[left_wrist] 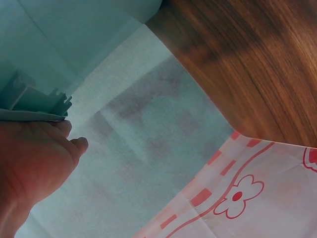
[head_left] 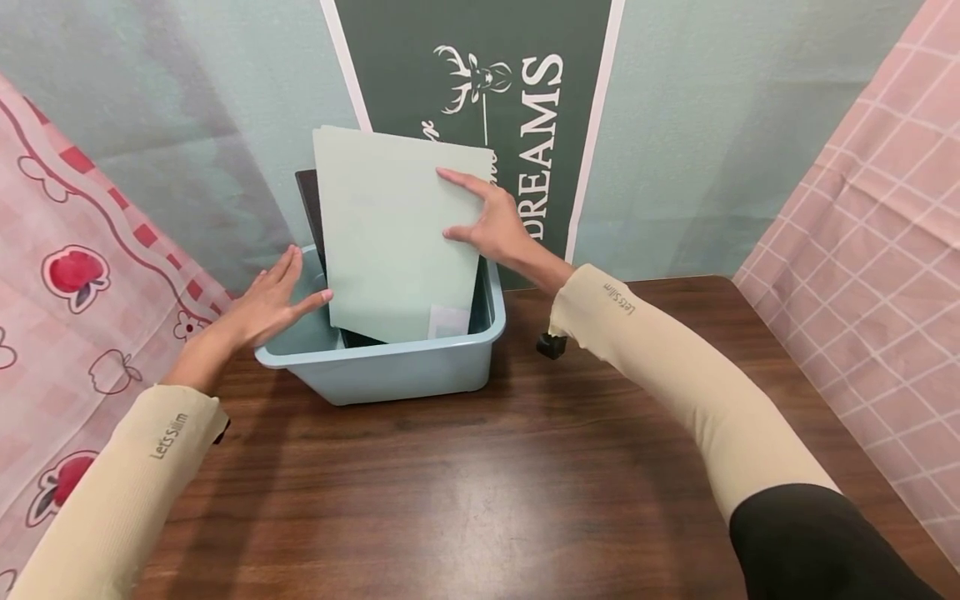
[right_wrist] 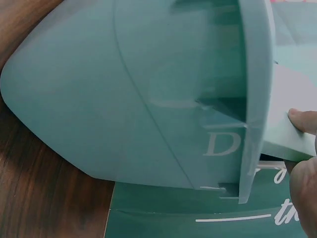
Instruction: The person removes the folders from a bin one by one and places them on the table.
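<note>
A pale green folder-like sheet (head_left: 390,225), with a whitish rectangle in its lower corner, stands tilted in a light blue plastic bin (head_left: 405,375). My right hand (head_left: 497,218) grips its right edge, thumb and forefinger on the front face, the other fingers behind. In the right wrist view, the thumb (right_wrist: 300,119) lies on the sheet beyond the bin's rim. At the bin's left rim is my left hand (head_left: 264,307), fingers stretched out and thumb tip at the sheet's left edge. A dark flat panel (head_left: 309,196) leans behind the sheet, mostly hidden by it.
The bin stands on a brown wooden table (head_left: 450,483) near its back edge. A pale blue-green cloth (head_left: 690,150) with a dark green lettered panel (head_left: 480,33) hangs behind. Pink patterned cloths flank the left (head_left: 75,333) and right (head_left: 885,233) sides.
</note>
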The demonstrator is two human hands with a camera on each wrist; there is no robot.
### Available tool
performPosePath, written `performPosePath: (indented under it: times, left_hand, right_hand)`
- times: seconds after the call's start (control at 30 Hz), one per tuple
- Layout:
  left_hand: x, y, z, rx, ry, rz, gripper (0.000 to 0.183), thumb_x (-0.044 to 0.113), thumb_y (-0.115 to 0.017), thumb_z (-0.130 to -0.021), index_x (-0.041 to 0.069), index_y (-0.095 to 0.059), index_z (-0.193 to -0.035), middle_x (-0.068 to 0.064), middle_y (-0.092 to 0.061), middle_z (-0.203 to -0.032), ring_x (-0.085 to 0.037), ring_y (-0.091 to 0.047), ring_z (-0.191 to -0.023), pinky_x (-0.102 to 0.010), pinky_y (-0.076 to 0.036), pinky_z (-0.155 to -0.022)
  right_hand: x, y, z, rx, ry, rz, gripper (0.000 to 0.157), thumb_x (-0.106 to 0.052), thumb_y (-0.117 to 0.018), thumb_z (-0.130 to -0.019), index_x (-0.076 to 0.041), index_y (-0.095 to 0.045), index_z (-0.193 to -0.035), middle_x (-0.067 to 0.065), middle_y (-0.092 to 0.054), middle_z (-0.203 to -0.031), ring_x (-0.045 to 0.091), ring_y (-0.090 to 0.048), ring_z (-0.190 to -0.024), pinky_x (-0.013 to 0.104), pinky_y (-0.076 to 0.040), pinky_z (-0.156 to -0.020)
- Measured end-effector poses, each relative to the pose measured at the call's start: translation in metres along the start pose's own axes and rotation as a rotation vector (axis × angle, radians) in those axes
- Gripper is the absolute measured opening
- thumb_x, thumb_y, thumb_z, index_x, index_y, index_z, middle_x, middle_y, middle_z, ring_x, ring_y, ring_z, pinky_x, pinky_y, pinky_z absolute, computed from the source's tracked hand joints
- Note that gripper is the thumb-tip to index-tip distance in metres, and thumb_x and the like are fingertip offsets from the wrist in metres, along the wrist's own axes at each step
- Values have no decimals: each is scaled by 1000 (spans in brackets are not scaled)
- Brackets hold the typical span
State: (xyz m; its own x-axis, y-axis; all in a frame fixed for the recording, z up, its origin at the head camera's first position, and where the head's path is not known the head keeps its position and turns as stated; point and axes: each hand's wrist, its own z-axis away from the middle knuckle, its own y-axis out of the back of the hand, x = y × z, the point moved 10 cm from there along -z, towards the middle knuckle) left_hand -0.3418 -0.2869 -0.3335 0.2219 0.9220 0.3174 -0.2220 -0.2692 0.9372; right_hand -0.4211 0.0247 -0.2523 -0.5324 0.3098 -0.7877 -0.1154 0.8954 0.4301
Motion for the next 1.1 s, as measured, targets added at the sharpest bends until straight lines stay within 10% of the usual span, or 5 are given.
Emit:
performPosePath:
  times: [1.1]
  left_hand:
    - [6, 4, 1, 21, -21, -67, 101, 66, -38, -108, 0, 13, -166, -15, 22, -174, -35, 13, -163, -57, 6, -130]
  right_hand:
    - [-31, 82, 5, 276, 14, -103, 83, 11, -87, -79, -15, -60, -153, -3, -56, -157, 4, -53, -139, 18, -43, -112]
